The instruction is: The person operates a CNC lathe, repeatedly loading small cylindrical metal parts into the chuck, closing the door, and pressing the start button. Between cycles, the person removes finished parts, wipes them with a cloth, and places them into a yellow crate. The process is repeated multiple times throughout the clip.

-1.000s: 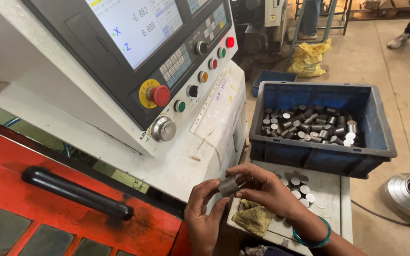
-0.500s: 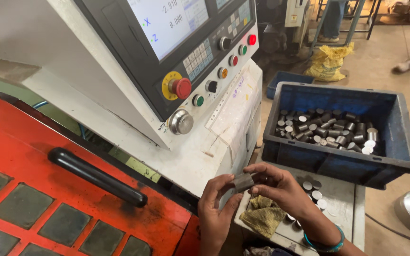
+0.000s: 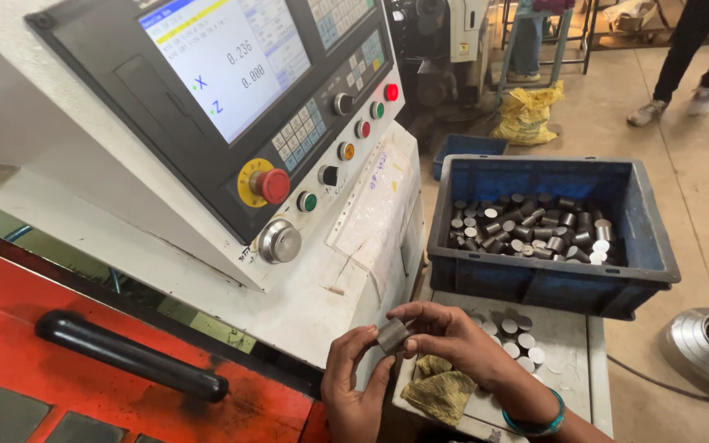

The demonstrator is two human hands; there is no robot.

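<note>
Two bare hands in view, left hand (image 3: 354, 385) and right hand (image 3: 453, 336). No gloves, no rings that can be made out. Forearms bare, no sleeve showing up to the frame edge. Right wrist, well back from the fingers (image 3: 420, 316), carries a thin teal bangle (image 3: 539, 422), smooth and round. Left wrist is cut off by the frame edge.

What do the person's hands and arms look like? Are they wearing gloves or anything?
No gloves: both the left hand and the right hand are bare, and no sleeves show on the forearms. The only thing worn is a thin teal bangle around the right wrist. No rings or watch can be seen from the head camera.
</note>
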